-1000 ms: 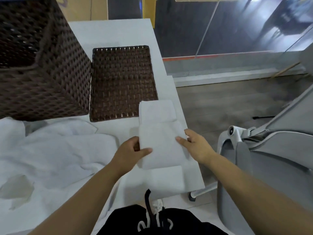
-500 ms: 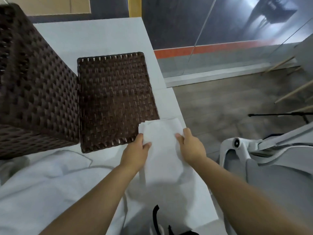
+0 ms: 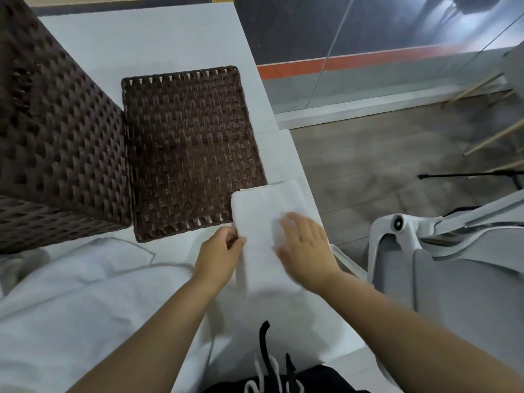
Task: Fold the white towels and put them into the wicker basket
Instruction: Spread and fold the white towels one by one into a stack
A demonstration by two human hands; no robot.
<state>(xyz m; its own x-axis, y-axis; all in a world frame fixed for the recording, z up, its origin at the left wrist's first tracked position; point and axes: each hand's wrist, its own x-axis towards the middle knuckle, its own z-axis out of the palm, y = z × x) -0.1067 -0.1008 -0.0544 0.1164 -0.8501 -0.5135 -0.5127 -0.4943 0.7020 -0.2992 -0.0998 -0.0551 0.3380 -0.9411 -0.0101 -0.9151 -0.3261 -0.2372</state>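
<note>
Pressing folded towel (image 3: 263, 214) (flat) — under right fingers (image 3: 295, 222)

On the counter (image 3: 158, 41), the basket (image 3: 54, 143) stands far left, with the lid (image 3: 190, 151) flat just to its right. The folded towel (image 3: 263, 222) lies at the lid's near right corner, between both hands, loose towels (image 3: 85, 302) left of it. A chair (image 3: 442, 259) stands right of the counter.

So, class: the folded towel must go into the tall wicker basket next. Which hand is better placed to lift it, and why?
Left. The left hand already pinches the towel at its edge, on the basket side. The right hand only presses flat on top.
</note>
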